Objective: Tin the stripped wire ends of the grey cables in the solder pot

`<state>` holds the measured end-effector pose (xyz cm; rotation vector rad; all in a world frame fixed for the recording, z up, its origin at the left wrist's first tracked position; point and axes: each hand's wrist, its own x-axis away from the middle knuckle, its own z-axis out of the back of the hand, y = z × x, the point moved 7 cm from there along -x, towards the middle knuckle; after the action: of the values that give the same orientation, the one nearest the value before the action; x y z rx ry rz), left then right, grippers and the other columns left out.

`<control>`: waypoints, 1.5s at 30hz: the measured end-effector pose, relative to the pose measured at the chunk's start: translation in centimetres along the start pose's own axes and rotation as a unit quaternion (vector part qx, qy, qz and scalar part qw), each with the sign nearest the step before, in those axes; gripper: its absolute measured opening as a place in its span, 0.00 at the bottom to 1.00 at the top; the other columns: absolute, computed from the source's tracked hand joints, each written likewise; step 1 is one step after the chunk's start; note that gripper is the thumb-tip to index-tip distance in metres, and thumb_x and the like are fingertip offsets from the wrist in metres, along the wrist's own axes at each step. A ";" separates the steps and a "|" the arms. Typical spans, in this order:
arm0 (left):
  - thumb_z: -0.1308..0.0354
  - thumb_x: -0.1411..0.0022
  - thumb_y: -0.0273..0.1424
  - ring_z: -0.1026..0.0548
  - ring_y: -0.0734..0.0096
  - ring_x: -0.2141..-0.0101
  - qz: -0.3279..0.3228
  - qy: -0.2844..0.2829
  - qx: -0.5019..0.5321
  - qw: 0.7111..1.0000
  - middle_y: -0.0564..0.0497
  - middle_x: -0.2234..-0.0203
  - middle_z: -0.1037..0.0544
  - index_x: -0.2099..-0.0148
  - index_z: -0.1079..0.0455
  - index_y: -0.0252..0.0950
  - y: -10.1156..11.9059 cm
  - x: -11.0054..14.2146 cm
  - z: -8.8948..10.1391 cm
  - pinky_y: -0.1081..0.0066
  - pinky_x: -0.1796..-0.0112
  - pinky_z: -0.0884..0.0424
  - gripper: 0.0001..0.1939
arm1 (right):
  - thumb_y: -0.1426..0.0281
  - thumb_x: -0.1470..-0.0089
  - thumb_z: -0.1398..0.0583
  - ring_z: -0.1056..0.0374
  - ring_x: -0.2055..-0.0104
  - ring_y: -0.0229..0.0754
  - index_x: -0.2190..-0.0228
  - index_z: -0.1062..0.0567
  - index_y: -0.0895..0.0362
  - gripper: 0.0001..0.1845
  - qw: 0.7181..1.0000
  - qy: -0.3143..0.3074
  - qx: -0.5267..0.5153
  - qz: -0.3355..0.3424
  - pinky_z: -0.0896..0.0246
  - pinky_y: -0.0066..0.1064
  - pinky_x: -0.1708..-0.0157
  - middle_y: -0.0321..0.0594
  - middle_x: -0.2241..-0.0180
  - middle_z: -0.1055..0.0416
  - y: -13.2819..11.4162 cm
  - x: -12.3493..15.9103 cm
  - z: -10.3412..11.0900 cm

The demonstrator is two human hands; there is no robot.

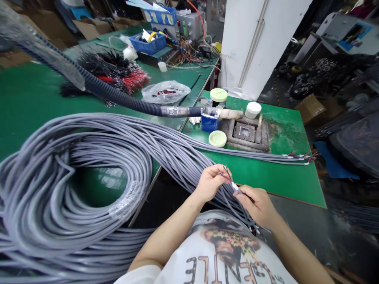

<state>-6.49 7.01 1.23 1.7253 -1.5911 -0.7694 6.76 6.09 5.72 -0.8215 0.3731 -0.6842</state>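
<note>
**What did the frame catch?**

At a green-topped workbench (284,185), a person held one end of a grey multicore cable (124,157) above the chest. The left hand (211,182) was almost closed, its fingers pinching thin coloured wires (227,174). The right hand (256,205) was nearly closed too, thumb and fingers gripping the pale sheathed tip (235,186).

**Where was the rest of the cable?**

It lay in a large coil to the left, with other stripped ends (299,157) spread across the bench near a square metal pot (244,132).

**What could have gone wrong?**

A snag in the heavy coil could have jerked the end from the fingers, and rough handling could have bent or snapped the thin wires. If the pot was hot, nearby sheaths could have scorched.
</note>
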 end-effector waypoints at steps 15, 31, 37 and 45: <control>0.37 0.48 0.31 0.31 0.76 0.77 -0.013 -0.017 -0.099 0.995 0.51 0.76 0.25 0.73 0.29 0.33 1.1 0.2 0.2 0.73 0.72 0.34 0.06 | 0.69 0.37 0.50 0.38 0.76 0.36 0.70 0.30 0.56 0.13 0.993 0.034 0.102 0.042 0.49 0.28 0.73 0.36 0.78 0.33 -0.7 -0.1 0.5; 0.39 0.49 0.29 0.32 0.77 0.75 -0.047 0.059 -0.080 0.994 0.55 0.78 0.29 0.74 0.34 0.35 -0.4 0.1 -2.2 0.74 0.69 0.34 0.06 | 0.67 0.41 0.45 0.29 0.70 0.38 0.57 0.28 0.55 0.11 0.987 0.135 0.083 -0.037 0.37 0.27 0.68 0.37 0.70 0.25 0.2 -1.6 3.0; 0.40 0.49 0.27 0.33 0.78 0.77 0.017 0.099 0.067 0.993 0.57 0.79 0.30 0.70 0.34 0.35 -2.9 -0.3 -2.3 0.75 0.70 0.35 0.04 | 0.71 0.41 0.45 0.30 0.67 0.39 0.60 0.27 0.53 0.08 0.972 0.218 0.078 0.033 0.36 0.30 0.65 0.37 0.67 0.25 0.1 -2.1 3.2; 0.39 0.49 0.26 0.32 0.79 0.75 -0.036 0.101 0.016 0.994 0.57 0.79 0.29 0.72 0.33 0.34 -2.3 -0.7 -2.4 0.75 0.69 0.35 0.05 | 0.74 0.43 0.43 0.35 0.66 0.40 0.66 0.27 0.53 0.05 0.960 0.257 0.079 0.072 0.38 0.33 0.66 0.38 0.68 0.32 0.6 -2.7 3.9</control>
<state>-3.28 7.95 0.81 1.8300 -1.4189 -0.5853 7.20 10.41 7.84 -0.4494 0.8284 -0.7771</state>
